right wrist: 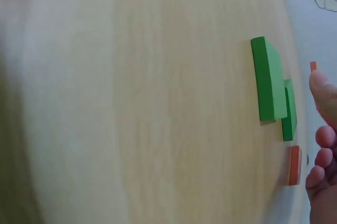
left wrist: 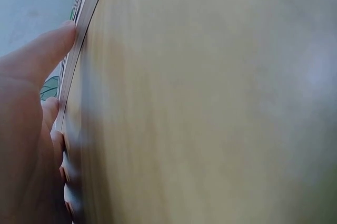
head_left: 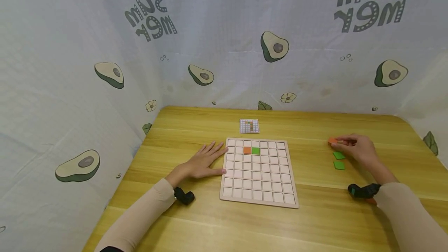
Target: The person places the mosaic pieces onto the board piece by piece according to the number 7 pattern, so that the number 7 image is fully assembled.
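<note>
My left hand (head_left: 203, 163) lies spread on the table, with thumb and fingertips at the left edge of a wooden grid board (head_left: 257, 201). In the left wrist view the thumb (left wrist: 58, 42) touches the board's side (left wrist: 79, 50). An orange square tile (head_left: 247, 150) and a green square tile (head_left: 256, 151) sit side by side in the board's second row. Off to the right, my right hand (head_left: 360, 149) pinches another orange tile (head_left: 332, 140) between thumb and fingers. Two green tiles (head_left: 338, 155) (head_left: 339, 165) lie just below that hand.
A small card (head_left: 249, 126) printed with a coloured grid pattern lies behind the board. One orange tile (right wrist: 294, 166) rests on the table near the right fingers. Part of something orange (head_left: 371, 201) shows under the right wrist. A printed curtain (head_left: 231, 73) hangs behind the table.
</note>
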`<action>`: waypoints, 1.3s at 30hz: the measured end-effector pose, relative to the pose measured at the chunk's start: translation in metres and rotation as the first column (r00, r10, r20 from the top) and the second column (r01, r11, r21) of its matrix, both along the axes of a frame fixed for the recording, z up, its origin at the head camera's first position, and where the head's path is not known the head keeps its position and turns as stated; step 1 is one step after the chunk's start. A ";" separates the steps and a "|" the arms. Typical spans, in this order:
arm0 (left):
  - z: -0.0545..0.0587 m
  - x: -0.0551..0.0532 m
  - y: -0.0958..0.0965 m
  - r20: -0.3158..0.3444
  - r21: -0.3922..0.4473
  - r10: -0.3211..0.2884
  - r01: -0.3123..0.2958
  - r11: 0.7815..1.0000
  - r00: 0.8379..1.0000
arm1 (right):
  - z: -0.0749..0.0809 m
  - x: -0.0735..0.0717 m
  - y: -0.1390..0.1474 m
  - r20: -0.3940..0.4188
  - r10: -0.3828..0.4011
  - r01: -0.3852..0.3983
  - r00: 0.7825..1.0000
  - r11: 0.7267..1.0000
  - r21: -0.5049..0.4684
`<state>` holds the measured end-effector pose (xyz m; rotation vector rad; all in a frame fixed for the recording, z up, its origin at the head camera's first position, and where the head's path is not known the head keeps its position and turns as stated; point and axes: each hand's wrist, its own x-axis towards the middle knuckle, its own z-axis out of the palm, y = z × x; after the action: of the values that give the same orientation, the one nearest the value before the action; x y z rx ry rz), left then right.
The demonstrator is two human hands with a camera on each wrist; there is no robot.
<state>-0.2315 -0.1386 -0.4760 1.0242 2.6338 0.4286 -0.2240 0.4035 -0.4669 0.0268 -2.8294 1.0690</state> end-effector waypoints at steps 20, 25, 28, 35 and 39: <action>0.001 -0.001 0.000 0.008 -0.015 0.005 -0.005 1.000 1.000 | 0.020 -0.001 -0.023 -0.045 0.071 -0.067 0.996 0.995 0.074; 0.000 -0.001 0.000 0.012 -0.016 0.003 -0.003 1.000 1.000 | 0.023 -0.001 -0.032 -0.056 0.087 -0.083 0.995 0.994 0.072; -0.001 -0.001 0.000 0.014 -0.014 0.005 -0.005 1.000 1.000 | 0.026 0.000 -0.039 -0.064 0.104 -0.101 0.993 0.993 0.056; 0.000 -0.001 0.000 0.013 -0.010 0.007 -0.007 1.000 1.000 | 0.031 -0.003 -0.056 -0.083 0.140 -0.138 0.987 0.990 0.029; 0.000 -0.001 -0.001 0.011 -0.016 0.006 -0.006 1.000 1.000 | 0.032 -0.005 -0.068 -0.095 0.152 -0.149 0.984 0.988 0.037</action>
<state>-0.2324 -0.1393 -0.4760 1.0068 2.6264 0.4135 -0.2287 0.3360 -0.4344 0.2920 -2.7917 1.0224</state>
